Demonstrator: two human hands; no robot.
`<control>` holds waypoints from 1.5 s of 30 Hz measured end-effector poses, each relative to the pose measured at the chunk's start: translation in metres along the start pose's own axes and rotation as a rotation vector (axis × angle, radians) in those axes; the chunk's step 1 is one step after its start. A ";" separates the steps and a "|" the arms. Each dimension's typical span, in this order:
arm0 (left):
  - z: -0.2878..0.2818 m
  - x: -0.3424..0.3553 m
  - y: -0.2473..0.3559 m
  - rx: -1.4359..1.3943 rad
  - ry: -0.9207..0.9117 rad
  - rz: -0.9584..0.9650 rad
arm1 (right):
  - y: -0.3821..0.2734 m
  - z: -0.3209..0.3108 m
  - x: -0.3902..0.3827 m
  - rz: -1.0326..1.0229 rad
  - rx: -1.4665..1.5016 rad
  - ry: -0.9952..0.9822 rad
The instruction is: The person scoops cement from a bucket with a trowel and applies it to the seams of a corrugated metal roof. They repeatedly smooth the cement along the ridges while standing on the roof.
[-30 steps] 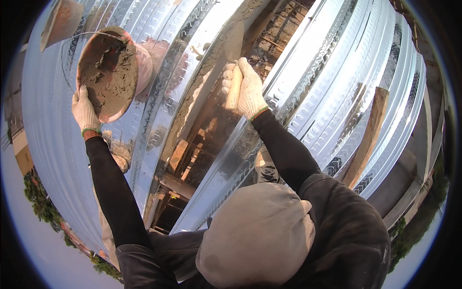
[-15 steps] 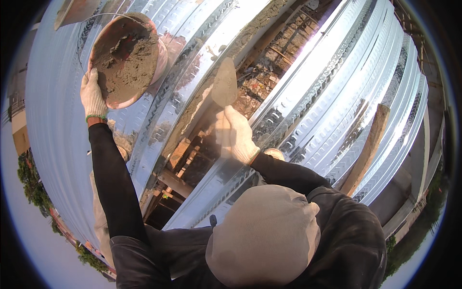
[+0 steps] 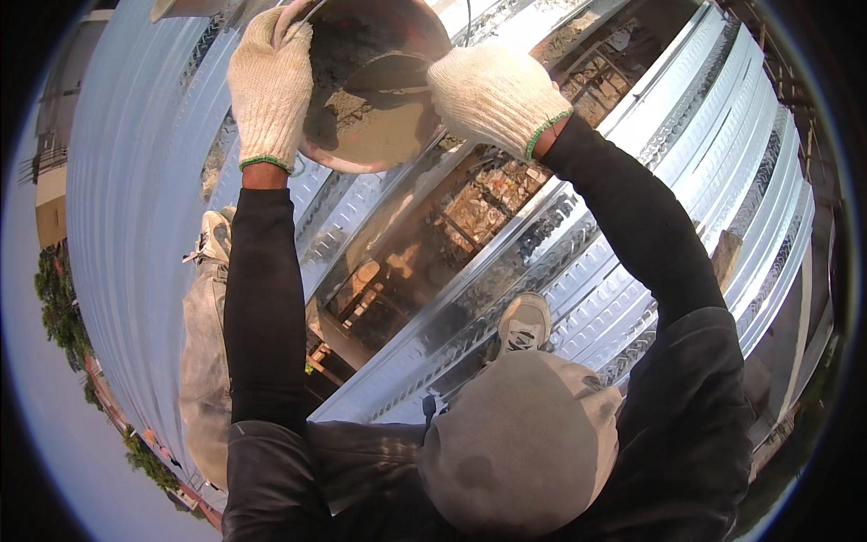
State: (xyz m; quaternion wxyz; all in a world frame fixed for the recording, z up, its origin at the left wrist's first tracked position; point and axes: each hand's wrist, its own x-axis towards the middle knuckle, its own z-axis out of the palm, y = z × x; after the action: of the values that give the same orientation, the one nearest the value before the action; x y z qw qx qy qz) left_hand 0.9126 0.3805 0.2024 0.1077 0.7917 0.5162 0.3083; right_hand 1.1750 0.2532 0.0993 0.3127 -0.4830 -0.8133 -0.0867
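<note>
While both arms reach up toward the top of the view, the left hand (image 3: 269, 86), in a white knit glove with a green cuff, is clamped on the left rim of a round metal pan (image 3: 379, 135) with its fingers curled over the edge. Wet grey mortar (image 3: 361, 113) lies inside the pan. The right hand (image 3: 492, 95), gloved the same, is closed over a trowel (image 3: 388, 72) whose blade sits in the mortar. Beneath them run corrugated metal sheets (image 3: 650, 208), with a gap showing brick and timber below. One shoe (image 3: 524, 323) rests on a sheet; black sleeves cover both arms.
</note>
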 end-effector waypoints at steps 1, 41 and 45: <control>0.003 -0.001 -0.001 0.032 0.023 0.024 | -0.017 -0.012 0.026 0.082 0.037 -0.281; -0.026 -0.021 -0.190 -0.307 -0.039 -0.562 | -0.126 0.043 -0.111 1.702 0.492 0.207; -0.026 -0.020 -0.186 -0.307 -0.040 -0.585 | -0.068 0.094 -0.124 1.691 0.341 0.287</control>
State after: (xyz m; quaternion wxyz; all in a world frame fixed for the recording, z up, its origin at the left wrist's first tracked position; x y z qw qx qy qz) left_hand 0.7520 0.4416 0.1248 0.3198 0.5902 0.6671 0.3230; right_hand 1.1200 0.1688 -0.0377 0.4392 -0.8556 -0.1371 0.2372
